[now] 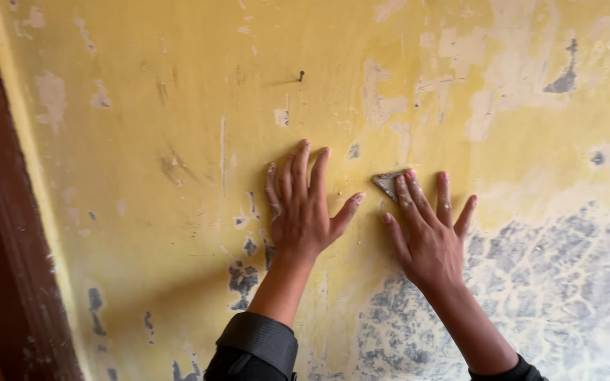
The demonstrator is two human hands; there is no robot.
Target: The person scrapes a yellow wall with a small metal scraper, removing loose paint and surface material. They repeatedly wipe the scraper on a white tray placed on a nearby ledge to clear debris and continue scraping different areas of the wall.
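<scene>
Two fingers of the right hand (428, 236) press sandpaper (387, 183) against the wall (142, 141).

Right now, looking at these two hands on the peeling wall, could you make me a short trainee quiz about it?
1. True or false: the left hand lies flat with fingers spread on the yellow wall.
2. Which hand presses the small grey piece of sandpaper? A. left B. right C. both
3. What small dark thing sticks out of the wall above the hands?

Key: 1 true. 2 B, the right hand, under its fingertips. 3 A nail.
</scene>
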